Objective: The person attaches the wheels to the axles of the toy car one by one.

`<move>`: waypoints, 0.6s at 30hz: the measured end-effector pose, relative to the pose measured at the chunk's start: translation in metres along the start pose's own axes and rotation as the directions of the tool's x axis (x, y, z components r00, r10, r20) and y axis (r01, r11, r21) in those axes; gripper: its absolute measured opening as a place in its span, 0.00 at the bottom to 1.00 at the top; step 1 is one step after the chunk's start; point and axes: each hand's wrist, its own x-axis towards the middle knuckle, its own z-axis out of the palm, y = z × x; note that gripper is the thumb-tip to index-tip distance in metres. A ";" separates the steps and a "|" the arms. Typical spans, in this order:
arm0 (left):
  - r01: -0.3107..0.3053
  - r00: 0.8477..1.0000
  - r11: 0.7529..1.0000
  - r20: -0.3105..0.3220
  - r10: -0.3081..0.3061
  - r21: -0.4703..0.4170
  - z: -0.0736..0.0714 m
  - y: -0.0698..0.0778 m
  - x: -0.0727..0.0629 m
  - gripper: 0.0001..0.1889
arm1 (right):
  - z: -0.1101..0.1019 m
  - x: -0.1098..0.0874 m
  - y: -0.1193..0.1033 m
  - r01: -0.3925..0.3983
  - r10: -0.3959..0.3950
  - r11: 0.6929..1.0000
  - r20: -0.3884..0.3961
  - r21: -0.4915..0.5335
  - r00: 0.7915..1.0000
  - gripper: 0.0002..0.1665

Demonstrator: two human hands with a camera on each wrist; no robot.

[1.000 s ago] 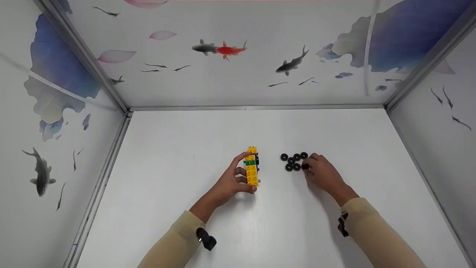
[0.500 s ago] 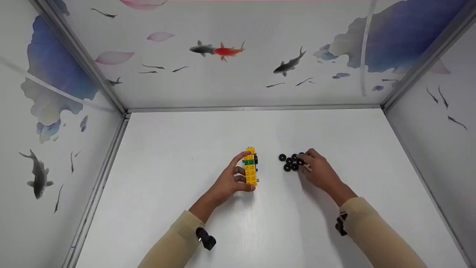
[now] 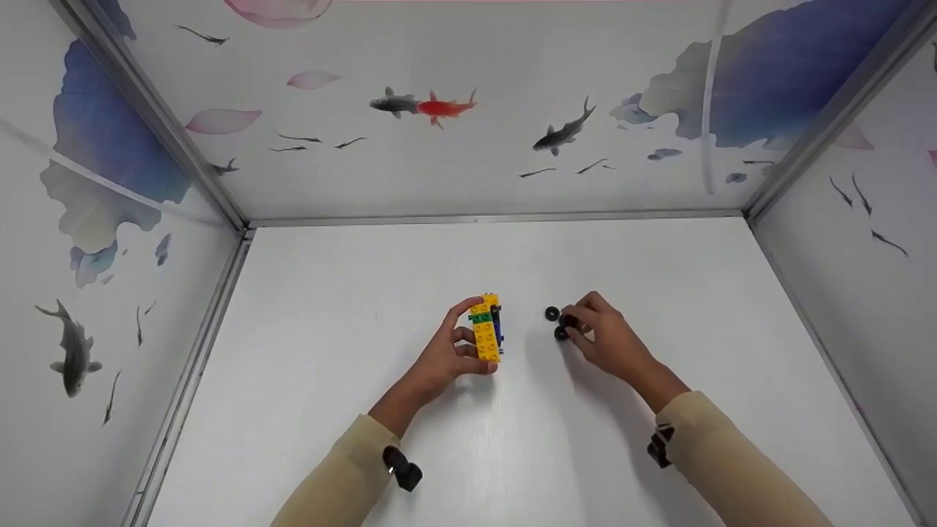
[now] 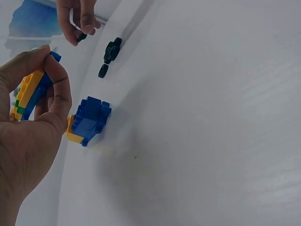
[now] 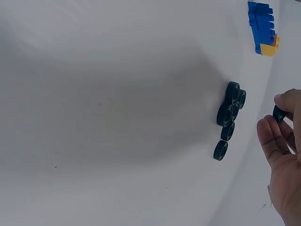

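Observation:
My left hand (image 3: pixel 443 355) grips a toy brick build (image 3: pixel 485 333) by its ends, thumb at the near one. Its studded face is yellow with a green strip, and blue parts show along its right side. In the right wrist view, my right hand (image 5: pixel 287 155) pinches a small black wheel (image 5: pixel 279 114) between thumb and fingertips, raised over the table. Just left of and partly beneath that hand in the head view lie several black wheels (image 3: pixel 552 313), grouped on the table; the hand hides most of them there.
A separate blue-and-yellow brick piece (image 4: pixel 89 120) shows beside my left hand in the left wrist view. White table top (image 3: pixel 351 439) runs up to a metal-edged back wall (image 3: pixel 476 176) printed with fish. Side walls (image 3: pixel 110 366) enclose it.
My right hand has moved left across the wheel group with a black wheel in its fingers. The brick build in my left hand has tilted slightly, showing more of its blue side.

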 end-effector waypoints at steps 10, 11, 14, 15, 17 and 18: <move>0.008 1.000 1.000 0.000 -0.008 -0.003 -0.002 -0.002 0.001 0.61 | 0.002 -0.001 -0.014 0.027 -0.027 0.999 0.003 0.037 1.000 0.19; 0.008 1.000 1.000 0.000 -0.008 -0.004 -0.002 -0.002 0.001 0.61 | 0.002 -0.001 -0.015 0.030 -0.030 0.999 0.002 0.040 1.000 0.19; 0.007 1.000 1.000 -0.001 -0.007 -0.013 -0.002 -0.003 0.002 0.61 | 0.003 -0.001 -0.017 0.030 -0.031 0.999 0.006 0.041 1.000 0.20; 0.003 1.000 1.000 -0.001 -0.003 -0.015 -0.002 -0.003 0.002 0.61 | 0.003 -0.001 -0.017 0.031 -0.031 0.999 0.008 0.041 0.999 0.20; -0.003 1.000 1.000 -0.002 0.003 -0.015 -0.002 -0.003 0.003 0.60 | 0.004 0.000 -0.017 0.029 -0.029 0.999 0.012 0.044 1.000 0.20; -0.006 1.000 1.000 -0.003 0.006 -0.015 -0.002 -0.002 0.003 0.60 | 0.004 0.000 -0.018 0.031 -0.031 0.999 0.013 0.043 0.999 0.20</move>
